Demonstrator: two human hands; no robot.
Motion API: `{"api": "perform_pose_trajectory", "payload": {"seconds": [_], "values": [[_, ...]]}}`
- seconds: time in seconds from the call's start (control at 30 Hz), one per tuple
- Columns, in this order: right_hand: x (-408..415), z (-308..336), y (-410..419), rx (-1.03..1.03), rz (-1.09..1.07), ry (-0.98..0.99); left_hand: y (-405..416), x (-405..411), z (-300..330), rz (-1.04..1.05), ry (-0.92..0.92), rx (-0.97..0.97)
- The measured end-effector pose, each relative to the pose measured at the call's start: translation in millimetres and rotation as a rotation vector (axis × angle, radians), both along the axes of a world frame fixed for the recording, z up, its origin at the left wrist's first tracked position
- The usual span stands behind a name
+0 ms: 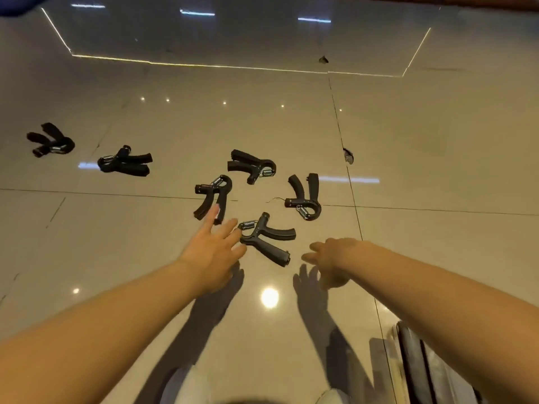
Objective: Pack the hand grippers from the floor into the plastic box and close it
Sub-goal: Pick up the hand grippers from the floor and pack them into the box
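— While both arms stretch over the tiled floor [408, 141], what lies around the hands?
— Six hand grippers, none packed. The plastic box [420, 365], I judge, is the clear-edged thing low on the right, behind the right forearm; I can't tell its lid.
— And the hands?
— Left hand [211, 252] has straight, spread fingers and holds nothing; its fingertips [233, 224] are touching or just short of the spring end of the nearest gripper [267, 239]. Right hand [332, 258] is relaxed, empty, fingers pointing down and left.
— So which way does it lie?
— Between the hands, just ahead. Its handles splay rightward, the lower one ending just beside the right hand. A second gripper [213, 196] sits past the left index finger. Either hand is close; the left seems nearer.
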State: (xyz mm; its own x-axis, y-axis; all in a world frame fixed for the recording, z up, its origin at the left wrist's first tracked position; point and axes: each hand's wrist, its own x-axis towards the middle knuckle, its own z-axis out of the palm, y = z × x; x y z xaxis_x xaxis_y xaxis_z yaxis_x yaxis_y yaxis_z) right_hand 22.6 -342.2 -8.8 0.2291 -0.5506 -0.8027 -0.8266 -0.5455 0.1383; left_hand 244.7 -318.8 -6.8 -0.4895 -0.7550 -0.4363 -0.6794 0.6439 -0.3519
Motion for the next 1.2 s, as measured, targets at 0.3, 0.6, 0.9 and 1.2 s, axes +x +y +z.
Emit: {"api": "perform_pose_trajectory", "payload": {"seconds": [0.3, 0.6, 0.9, 1.2], "values": [[-23.2, -93.5, -78.7, -0.263, -0.265, -0.121, -32.1, -39.9, -102.2, 0.249, 0.135, 0.214], [-38.9, -121.9, -102.7, -0.208, -0.314, -0.17, -47.6, -39.8, -129.6, 0.333, 0.215, 0.385], [-54.0, -119.4, -66.9, -0.166, -0.372, -0.05, -29.5, -26.4, -132.5, 0.259, 0.167, 0.435], [-46.4, -106.3, -6.9, -0.087, -0.408, -0.009, 22.1, -24.0, -127.4, 0.248, 0.128, 0.459]]}}
